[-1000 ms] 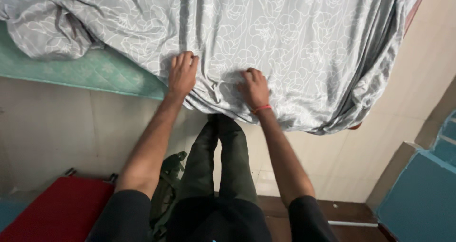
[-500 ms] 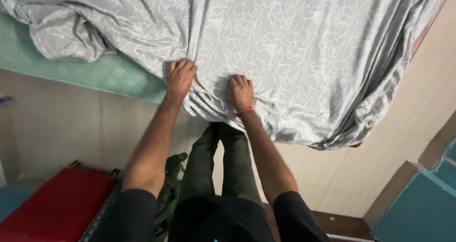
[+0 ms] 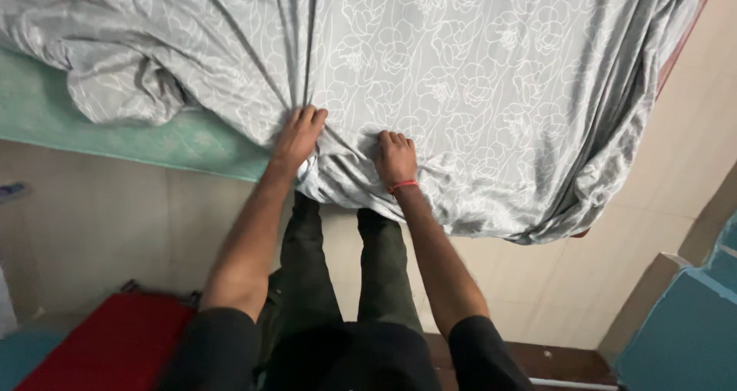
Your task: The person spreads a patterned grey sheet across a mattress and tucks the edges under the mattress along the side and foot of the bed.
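- Head view, looking straight down past a black shirt [image 3: 349,360] and dark green trousers [image 3: 338,276] toward the grey floral bedsheet [image 3: 461,76], taken as the landmark.
- Nearest, well short of the bedsheet and off to its left: a red case [image 3: 107,345] lying flat on the floor.
- Just right of the trousers, on the near side of the bedsheet: a dark wooden strip [image 3: 553,360], and beyond it a teal panel [image 3: 683,329] at the right corner.
- Between those and the bedsheet: pale floor tiles [image 3: 100,222], stretching under its near edge.
- Two bare forearms reaching from the shirt up to the bedsheet's near edge, side by side and close together.
- Left hand [image 3: 298,137] set on the near edge of the bedsheet, fingers curled down and gripping a bunch of the cloth, with tight creases fanning away from the knuckles.
- Right hand [image 3: 395,157] just right of it, clenched into a fist around a gather of the same bedsheet, a red thread band [image 3: 401,185] on the wrist.
- Bedsheet itself spread over the bed, near edge hanging slightly over the side above the trousers, right corner drooping in loose folds toward the floor.
- Left of the hands, uncovered beside the bedsheet: a green quilted mattress [image 3: 130,134].
- Farther left, on top of that mattress: a rumpled heap of the bedsheet.
- Farthest from the hands: the bedsheet running smooth to the frame's top edge.
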